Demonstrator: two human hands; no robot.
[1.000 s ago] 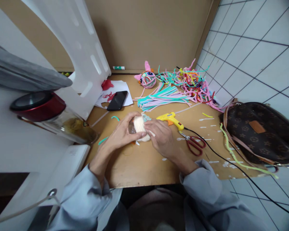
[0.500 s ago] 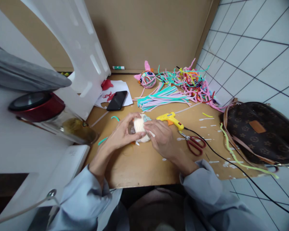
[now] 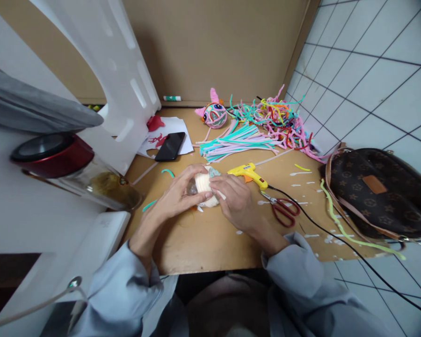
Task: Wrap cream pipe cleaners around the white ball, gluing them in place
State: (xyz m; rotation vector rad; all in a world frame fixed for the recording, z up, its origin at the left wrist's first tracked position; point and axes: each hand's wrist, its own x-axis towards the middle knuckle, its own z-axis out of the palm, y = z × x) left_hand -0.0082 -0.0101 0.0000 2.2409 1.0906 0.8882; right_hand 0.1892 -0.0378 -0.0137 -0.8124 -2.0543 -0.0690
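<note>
Glass bottle (image 3: pixel 107 187), red/black lid (image 3: pixel 52 152) on, is well left of L hand (image 3: pixel 175 194); brownish-yellow stuff in its lower part, can't tell what. Brown star-patterned bag (image 3: pixel 382 192) well right of R hand (image 3: pixel 236 199), contents hidden. L hand curled round cream-wrapped piece (image 3: pixel 203 183), thumb on near side, fingers on far side; clear-looking bit shows by the palm. R hand pinches pale strip (image 3: pixel 221 194) at the piece's right side. Piece sits b/w both hands, just over the bench (image 3: pixel 196 252); can't tell if touching it.

Bench is tan w/ white smears, mostly right of R hand. Yellow glue gun (image 3: pixel 250 175) just beyond R hand, red-handled scissors (image 3: pixel 283 210) to its right, black cable (image 3: pixel 323 224) trailing off right. Beyond L hand: black phone (image 3: pixel 170 146), partly on white paper (image 3: pixel 177 126). Beyond both hands: teal/lilac pipe-cleaner bundle (image 3: pixel 235 142), pink-eared ball figure (image 3: pixel 215 117) behind it, multicolour tangle (image 3: pixel 280 117) farther right. Yellow-green strip (image 3: pixel 337 222) lies against the bag

Room: tan panel (image 3: pixel 224 47) at far side, white tiled wall (image 3: pixel 372 79) right of R hand, white slotted panel (image 3: pixel 126 70) beyond L hand, to the left
</note>
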